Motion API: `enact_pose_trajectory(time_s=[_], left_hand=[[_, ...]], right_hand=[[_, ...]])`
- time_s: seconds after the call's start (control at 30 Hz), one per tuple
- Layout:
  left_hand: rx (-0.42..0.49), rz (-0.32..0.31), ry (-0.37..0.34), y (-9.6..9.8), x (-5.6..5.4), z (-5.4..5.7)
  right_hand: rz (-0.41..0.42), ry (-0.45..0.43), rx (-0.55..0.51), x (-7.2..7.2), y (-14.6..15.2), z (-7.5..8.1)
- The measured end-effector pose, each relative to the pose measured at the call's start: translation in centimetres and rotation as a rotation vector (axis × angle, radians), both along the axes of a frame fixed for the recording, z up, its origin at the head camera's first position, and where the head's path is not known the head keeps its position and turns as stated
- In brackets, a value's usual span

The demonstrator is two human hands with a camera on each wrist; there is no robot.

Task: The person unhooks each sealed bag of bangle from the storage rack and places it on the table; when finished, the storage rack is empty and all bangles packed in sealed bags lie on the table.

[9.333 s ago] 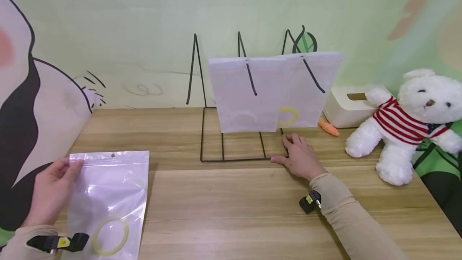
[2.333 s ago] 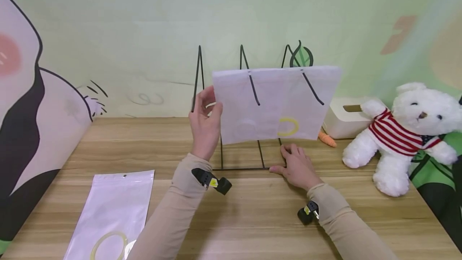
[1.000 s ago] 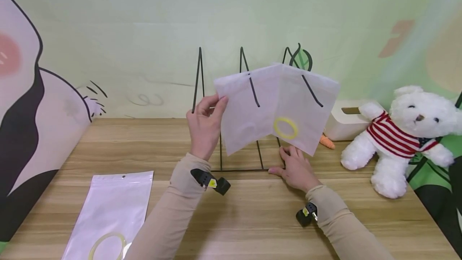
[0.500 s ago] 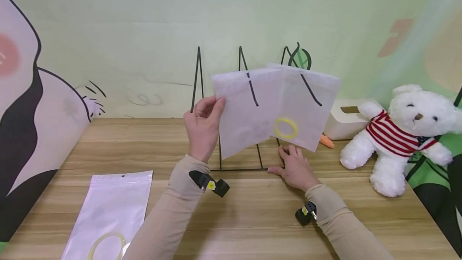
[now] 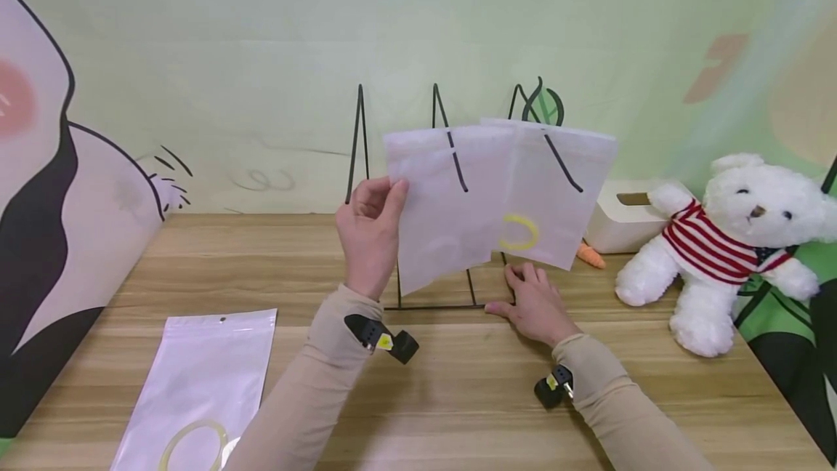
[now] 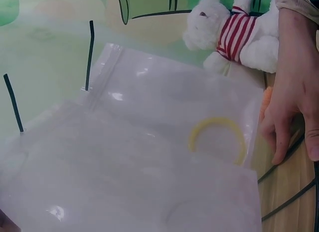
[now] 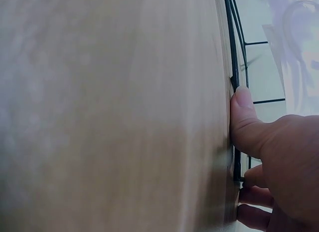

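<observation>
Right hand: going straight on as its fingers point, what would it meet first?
Probably the hanging bag with the yellow ring, ahead of the right hand in the head view; depth is unclear and it may pass beneath.

Holding the left hand raised near the middle of the frame, the right hand lower, right of centre.
Slanting the left forearm up from the bottom edge, with a beige sleeve down to the wrist; pinching between left thumb and curled fingers. Angling the right forearm in from the bottom edge, further right, sleeved alike; spreading the right thumb leftward, apart from the bent right fingers pointing up the frame. In the right wrist view, showing that thumb upright towards the right, with the other fingers bent below.
</observation>
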State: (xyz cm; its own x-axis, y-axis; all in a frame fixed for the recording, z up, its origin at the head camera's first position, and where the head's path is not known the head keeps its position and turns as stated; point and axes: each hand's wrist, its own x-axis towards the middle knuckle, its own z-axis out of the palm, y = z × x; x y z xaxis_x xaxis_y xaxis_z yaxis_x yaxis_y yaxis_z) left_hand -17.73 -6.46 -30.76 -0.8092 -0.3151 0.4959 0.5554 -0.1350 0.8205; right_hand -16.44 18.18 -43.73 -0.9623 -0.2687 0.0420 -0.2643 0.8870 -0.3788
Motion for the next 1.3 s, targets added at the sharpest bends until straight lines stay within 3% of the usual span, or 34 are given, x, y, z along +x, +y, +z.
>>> enact_pose_trajectory(time_s=[0.43, 0.67, 1.07, 1.3], left_hand=[[0.005, 0.029, 0.023, 0.7, 0.9, -0.1], [0.043, 0.007, 0.045, 0.9, 1.2, 0.0], [0.063, -0.001, 0.032, 1.1, 1.7, 0.2], [0.024, 0.017, 0.007, 1.1, 2.1, 0.2]], right_hand=[[-0.009, -0.011, -0.005, 0.2, -0.2, 0.0], [-0.009, -0.003, -0.008, 0.2, -0.1, -0.2], [-0.007, 0.0, -0.009, 0.1, 0.0, -0.2], [0.002, 0.011, -0.012, 0.1, -0.1, -0.1]])
